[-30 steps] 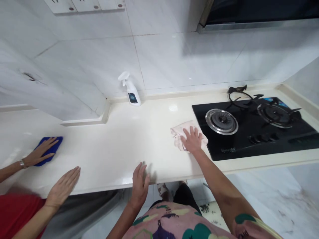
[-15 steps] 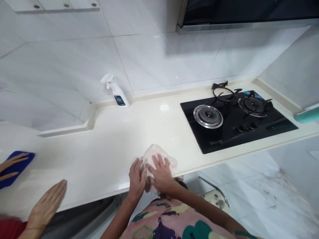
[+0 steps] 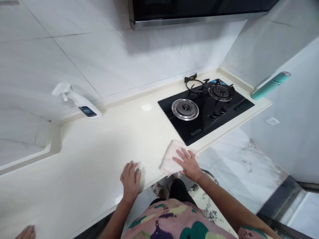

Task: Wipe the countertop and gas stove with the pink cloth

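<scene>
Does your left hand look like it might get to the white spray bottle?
Probably yes. Your left hand is at the front edge of the countertop, and nothing stands between it and the spray bottle at the back. It would need a stretch, though.

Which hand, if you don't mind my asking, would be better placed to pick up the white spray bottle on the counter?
Probably the left hand: it holds nothing, rests at the counter's front edge, and is nearer the white spray bottle. The right hand lies flat on the pale pink cloth, beside the black gas hob, and is farther away.
</scene>
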{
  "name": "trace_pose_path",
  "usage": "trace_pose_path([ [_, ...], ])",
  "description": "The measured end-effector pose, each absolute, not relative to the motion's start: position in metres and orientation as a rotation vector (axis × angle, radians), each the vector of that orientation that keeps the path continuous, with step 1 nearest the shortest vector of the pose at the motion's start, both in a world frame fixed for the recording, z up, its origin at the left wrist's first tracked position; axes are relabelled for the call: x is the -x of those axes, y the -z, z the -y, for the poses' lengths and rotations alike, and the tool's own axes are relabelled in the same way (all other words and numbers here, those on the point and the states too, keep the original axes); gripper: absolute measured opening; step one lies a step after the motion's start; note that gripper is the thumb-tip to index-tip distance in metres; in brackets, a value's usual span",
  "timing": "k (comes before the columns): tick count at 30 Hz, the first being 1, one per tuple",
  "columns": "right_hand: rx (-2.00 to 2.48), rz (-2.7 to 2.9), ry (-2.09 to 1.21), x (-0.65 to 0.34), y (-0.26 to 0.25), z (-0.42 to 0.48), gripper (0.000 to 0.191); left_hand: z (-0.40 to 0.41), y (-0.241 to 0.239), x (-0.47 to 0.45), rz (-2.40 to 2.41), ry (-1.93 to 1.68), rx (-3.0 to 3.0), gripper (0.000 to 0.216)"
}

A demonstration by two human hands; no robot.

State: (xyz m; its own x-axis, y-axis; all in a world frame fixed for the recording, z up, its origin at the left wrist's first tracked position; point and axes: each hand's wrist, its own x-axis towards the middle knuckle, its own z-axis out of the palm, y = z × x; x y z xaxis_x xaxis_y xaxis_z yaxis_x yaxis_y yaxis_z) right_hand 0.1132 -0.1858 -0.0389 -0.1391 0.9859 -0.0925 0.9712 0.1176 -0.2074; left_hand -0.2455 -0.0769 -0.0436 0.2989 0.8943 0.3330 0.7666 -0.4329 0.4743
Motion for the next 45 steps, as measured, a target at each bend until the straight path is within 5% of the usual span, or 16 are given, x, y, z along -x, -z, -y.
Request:
trace_pose_path([
  [8,2.408,1.858,0.116,-0.237,0.062,0.221,0.084,0.078,0.034,0.235,-1.572,-0.682,-2.565,0.032],
  [16,2.472,1.053,0.069,-0.292,0.024,0.203,0.049,0.079,0.036,0.233,-1.591,-0.696,-2.523,0.036],
  [22,2.247,1.491,-0.037,-0.204,-0.014,0.113,0.052,0.065,0.026,0.187,-1.427,-0.818,-2.496,0.036],
  [28,2.189,1.943,-0.34,-0.138,-0.001,0.05,0.052,0.026,0.026,0.123,-1.449,-0.807,-2.505,0.041],
  [45,2.149,1.262,0.024,-0.371,0.015,0.111,0.044,0.005,0.04,0.101,-1.631,-0.508,-2.565,0.049],
])
